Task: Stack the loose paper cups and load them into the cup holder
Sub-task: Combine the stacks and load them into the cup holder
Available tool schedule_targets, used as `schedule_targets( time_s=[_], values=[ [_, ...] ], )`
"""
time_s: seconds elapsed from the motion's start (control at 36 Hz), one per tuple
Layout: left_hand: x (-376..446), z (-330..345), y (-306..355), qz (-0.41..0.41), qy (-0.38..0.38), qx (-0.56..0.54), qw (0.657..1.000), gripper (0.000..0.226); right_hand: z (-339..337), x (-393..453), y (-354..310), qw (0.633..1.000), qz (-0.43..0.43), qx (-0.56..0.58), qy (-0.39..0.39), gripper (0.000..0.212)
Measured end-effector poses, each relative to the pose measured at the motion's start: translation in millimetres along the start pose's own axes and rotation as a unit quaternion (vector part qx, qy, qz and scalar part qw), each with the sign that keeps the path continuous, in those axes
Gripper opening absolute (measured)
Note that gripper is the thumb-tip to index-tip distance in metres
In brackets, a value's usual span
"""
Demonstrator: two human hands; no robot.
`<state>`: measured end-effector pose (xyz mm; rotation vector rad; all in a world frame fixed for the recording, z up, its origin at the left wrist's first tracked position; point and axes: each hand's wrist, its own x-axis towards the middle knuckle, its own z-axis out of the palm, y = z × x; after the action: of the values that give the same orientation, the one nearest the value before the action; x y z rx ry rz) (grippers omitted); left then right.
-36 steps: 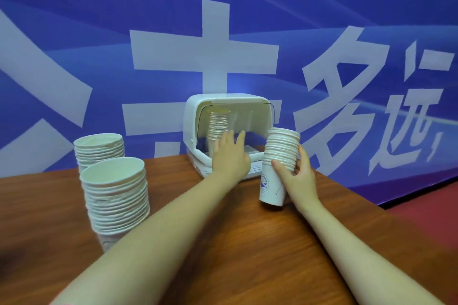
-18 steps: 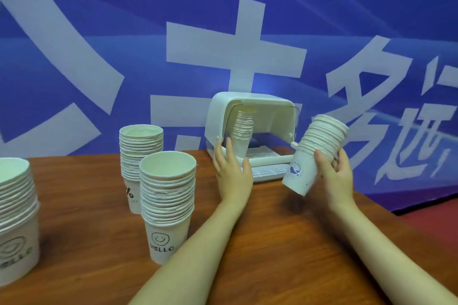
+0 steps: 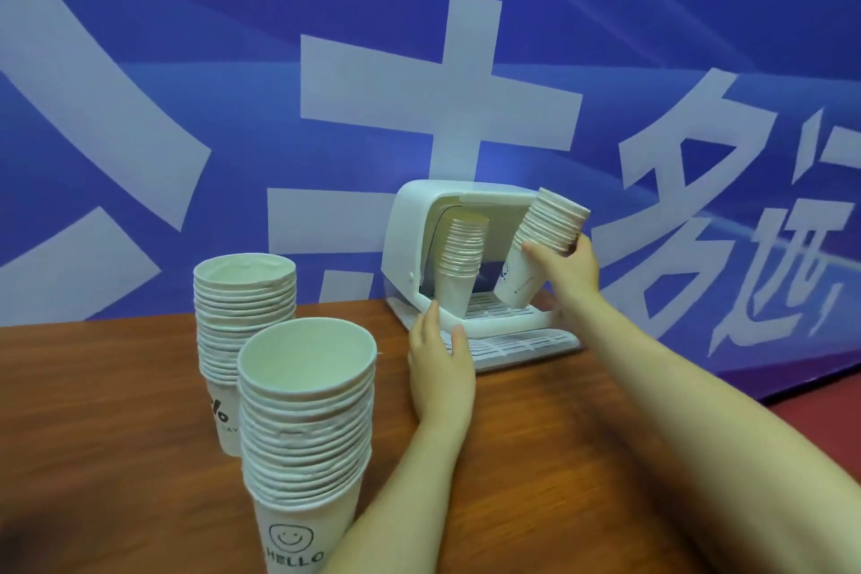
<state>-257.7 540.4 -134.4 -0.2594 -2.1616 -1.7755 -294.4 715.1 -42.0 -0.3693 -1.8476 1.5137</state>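
A white cup holder (image 3: 410, 238) with its lid up stands at the back of the wooden table. One stack of paper cups (image 3: 461, 266) leans inside it on the left. My right hand (image 3: 566, 266) grips a second stack of cups (image 3: 543, 247), tilted to the right, inside the holder's opening above the slatted floor. My left hand (image 3: 442, 364) rests with fingers apart against the holder's front left base and holds nothing.
Two tall stacks of HELLO cups stand on the table (image 3: 582, 457) to the left: a near stack (image 3: 305, 424) and a far stack (image 3: 244, 331). A blue banner wall (image 3: 326, 61) rises right behind the table. The table's right edge drops to a red floor (image 3: 829, 424).
My right hand has lifted the tilted stack from beside the holder up into its opening. My left hand stays at the holder's front. The view has shifted right and closer.
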Motion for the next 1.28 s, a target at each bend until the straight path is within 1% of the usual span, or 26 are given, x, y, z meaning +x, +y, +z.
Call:
schedule_targets(
  time_s=[0.08,0.19,0.33,0.42,0.5,0.56,0.64,0.67,0.69,0.81,0.83,0.92,0.97,1.06,1.14,1.22,1.28],
  values=[
    [-0.2,-0.2,0.0,0.000,0.003,-0.002,1.000,0.047,1.1,-1.0,9.0,0.999,-0.006,-0.034,0.008,0.080],
    [-0.5,-0.7,0.3,-0.002,0.007,-0.004,1.000,0.047,1.0,-8.1,12.3,0.995,-0.024,-0.101,-0.004,0.074],
    [-0.6,-0.7,1.1,-0.005,0.006,-0.009,1.000,0.048,5.4,-9.5,12.2,0.976,-0.072,-0.193,-0.072,0.059],
    [-0.7,-1.3,1.5,-0.006,0.007,-0.011,1.000,0.047,12.7,-3.8,7.4,0.967,-0.067,-0.222,-0.109,0.053],
    [-0.6,-1.4,1.9,-0.007,0.009,-0.012,1.000,0.047,22.4,3.9,4.2,0.968,-0.061,-0.221,-0.101,0.055],
    [-1.0,-0.9,2.3,-0.009,0.009,-0.012,1.000,0.047,26.2,9.8,5.9,0.971,-0.040,-0.219,-0.087,0.057],
    [-0.5,-0.2,1.1,-0.008,0.012,-0.013,1.000,0.047,31.6,36.5,20.6,0.979,-0.006,-0.187,-0.083,0.080],
    [0.3,-0.4,0.3,-0.007,0.013,-0.012,1.000,0.047,35.2,49.9,30.5,0.982,-0.001,-0.167,-0.091,0.086],
    [0.7,-0.4,0.7,-0.006,0.013,-0.012,1.000,0.047,37.3,58.5,36.0,0.984,0.007,-0.146,-0.101,0.087],
    [1.0,0.1,-0.1,-0.005,0.012,-0.007,1.000,0.047,44.1,50.8,29.7,0.986,0.023,-0.103,-0.129,0.070],
    [1.3,0.5,-0.5,-0.006,0.013,-0.011,1.000,0.047,44.8,54.5,33.1,0.985,0.027,-0.102,-0.134,0.072],
    [1.1,1.2,-0.6,-0.009,0.015,-0.013,1.000,0.047,46.3,68.4,45.7,0.981,0.029,-0.109,-0.155,0.087],
    [0.5,1.1,0.0,-0.009,0.016,-0.012,1.000,0.047,47.5,75.8,51.9,0.980,0.031,-0.106,-0.164,0.089],
    [0.2,0.3,0.2,-0.007,0.015,-0.012,1.000,0.047,49.1,67.1,44.7,0.979,0.030,-0.107,-0.169,0.078],
    [-0.1,-0.3,0.3,-0.008,0.014,-0.015,1.000,0.046,49.3,53.6,34.2,0.975,0.019,-0.139,-0.171,0.071],
    [0.4,-0.6,-0.3,-0.011,0.014,-0.018,1.000,0.047,46.8,49.3,29.3,0.972,0.000,-0.171,-0.163,0.058],
    [0.7,-0.7,-0.8,-0.014,0.012,-0.024,1.000,0.047,44.0,50.8,27.6,0.971,-0.016,-0.185,-0.152,0.060]
  ],
)
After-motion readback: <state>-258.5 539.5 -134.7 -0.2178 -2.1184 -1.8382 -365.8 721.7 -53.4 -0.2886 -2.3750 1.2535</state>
